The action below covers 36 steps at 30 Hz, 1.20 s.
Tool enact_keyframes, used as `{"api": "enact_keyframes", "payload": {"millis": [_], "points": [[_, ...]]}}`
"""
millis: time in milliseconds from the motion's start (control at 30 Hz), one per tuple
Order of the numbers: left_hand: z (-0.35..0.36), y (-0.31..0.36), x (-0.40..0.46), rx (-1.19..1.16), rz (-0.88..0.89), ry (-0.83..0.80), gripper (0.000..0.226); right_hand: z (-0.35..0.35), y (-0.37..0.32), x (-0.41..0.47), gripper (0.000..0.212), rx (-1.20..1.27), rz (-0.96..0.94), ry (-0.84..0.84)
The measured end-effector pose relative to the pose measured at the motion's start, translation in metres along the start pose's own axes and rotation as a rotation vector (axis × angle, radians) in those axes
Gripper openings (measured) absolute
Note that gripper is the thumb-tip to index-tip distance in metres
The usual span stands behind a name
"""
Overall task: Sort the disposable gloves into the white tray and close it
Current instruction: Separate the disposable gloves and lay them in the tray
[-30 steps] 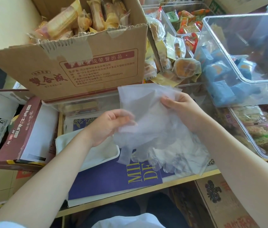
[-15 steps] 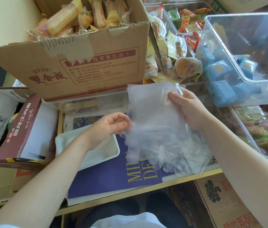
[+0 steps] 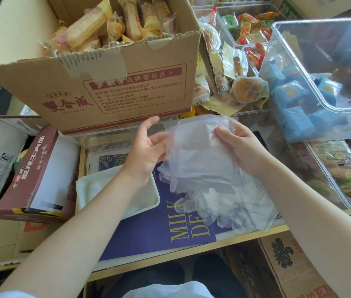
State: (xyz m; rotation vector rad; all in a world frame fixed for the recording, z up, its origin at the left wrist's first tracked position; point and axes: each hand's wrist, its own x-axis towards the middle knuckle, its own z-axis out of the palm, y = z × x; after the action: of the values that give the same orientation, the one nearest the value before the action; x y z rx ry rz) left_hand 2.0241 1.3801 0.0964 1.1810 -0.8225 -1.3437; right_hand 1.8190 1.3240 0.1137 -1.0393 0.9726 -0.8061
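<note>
The right hand point(image 3: 238, 145) pinches the disposable gloves point(image 3: 200, 168) above the worktop; the left hand point(image 3: 146, 147) is relaxed beside them. Still sorting: next, lower them left into the white tray point(image 3: 97, 186).

View from above of a person's two bare forearms reaching over a cluttered counter point(image 3: 191, 252). The right hand point(image 3: 238, 145) pinches the top edge of a bundle of clear disposable gloves point(image 3: 200, 166), which hangs down over a purple printed sheet point(image 3: 159, 224). The left hand point(image 3: 146, 147) is beside the bundle with fingers loosely spread, fingertips at the plastic. Under the left wrist lies a shallow white tray point(image 3: 97, 190). Behind stands a cardboard box point(image 3: 110, 87) of wrapped snacks. To the right, clear plastic bins point(image 3: 320, 87) hold blue packets and other packaged snacks.
</note>
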Motion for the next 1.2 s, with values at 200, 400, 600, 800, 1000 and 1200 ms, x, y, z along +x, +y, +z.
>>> {"api": "enact_keyframes", "payload": {"millis": [200, 400, 600, 800, 1000, 1200], "points": [[0.001, -0.007, -0.003, -0.095, -0.322, -0.097, 0.046, 0.007, 0.005, 0.002, 0.006, -0.107, -0.012, 0.086], [-0.001, -0.014, -0.011, -0.056, -0.255, -0.188, 0.031, 0.009, 0.007, 0.000, 0.006, -0.141, -0.013, 0.117], [0.001, -0.014, -0.004, -0.044, -0.218, 0.058, 0.020, 0.008, 0.012, 0.002, 0.020, -0.362, -0.085, 0.345], [-0.005, -0.011, 0.000, 0.078, -0.157, 0.161, 0.023, -0.007, 0.022, 0.004, 0.026, -0.487, -0.092, 0.493], [-0.027, -0.015, 0.009, 0.302, 0.041, 0.493, 0.021, -0.036, 0.007, -0.009, 0.030, -0.909, -0.090, 0.737], [-0.014, -0.014, 0.006, 0.322, 0.076, 0.478, 0.027, -0.017, 0.004, -0.018, 0.045, -0.536, -0.118, 0.723]]}}
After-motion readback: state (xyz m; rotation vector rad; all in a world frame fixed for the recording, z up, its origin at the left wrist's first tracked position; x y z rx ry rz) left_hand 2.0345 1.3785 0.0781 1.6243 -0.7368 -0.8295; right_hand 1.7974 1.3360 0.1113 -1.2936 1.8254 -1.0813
